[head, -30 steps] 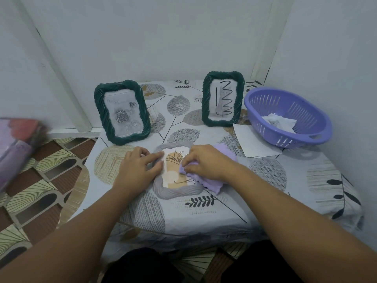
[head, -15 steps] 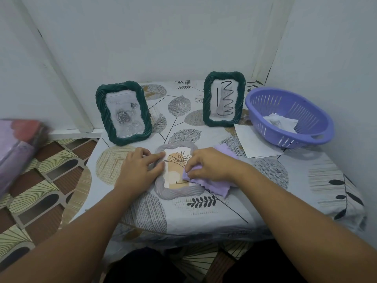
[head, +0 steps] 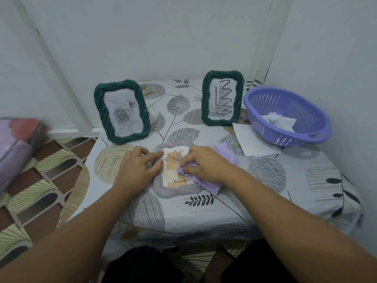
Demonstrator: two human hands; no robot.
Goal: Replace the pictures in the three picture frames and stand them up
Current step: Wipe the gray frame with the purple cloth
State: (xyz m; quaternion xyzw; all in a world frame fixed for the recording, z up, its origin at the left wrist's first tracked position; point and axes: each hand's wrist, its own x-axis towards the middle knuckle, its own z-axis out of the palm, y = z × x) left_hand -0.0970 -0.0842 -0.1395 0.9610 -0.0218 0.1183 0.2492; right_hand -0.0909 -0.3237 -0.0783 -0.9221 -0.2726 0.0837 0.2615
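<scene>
Soft, fuzzy purple cloth (head: 206,181) on the glossy pane of the grey rope-textured frame (head: 175,192). Green frames (head: 122,111) look ridged too (plastic, maybe). Slotted basket (head: 285,117): smooth purple plastic. Tablecloth (head: 265,180): matt printed fabric.

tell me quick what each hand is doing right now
Left hand: open, fingers resting flat on the grey frame.
Right hand: gripping the purple cloth on the frame's picture.

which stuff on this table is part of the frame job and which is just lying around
Part of the job:
- grey frame lying flat, left hand resting on its edge
- purple cloth, gripped by right hand on the frame's picture
- two green frames, standing
- loose paper sheet

Lying about:
- purple basket with papers inside, possibly spare pictures
- blurred purple bundle on the left
</scene>
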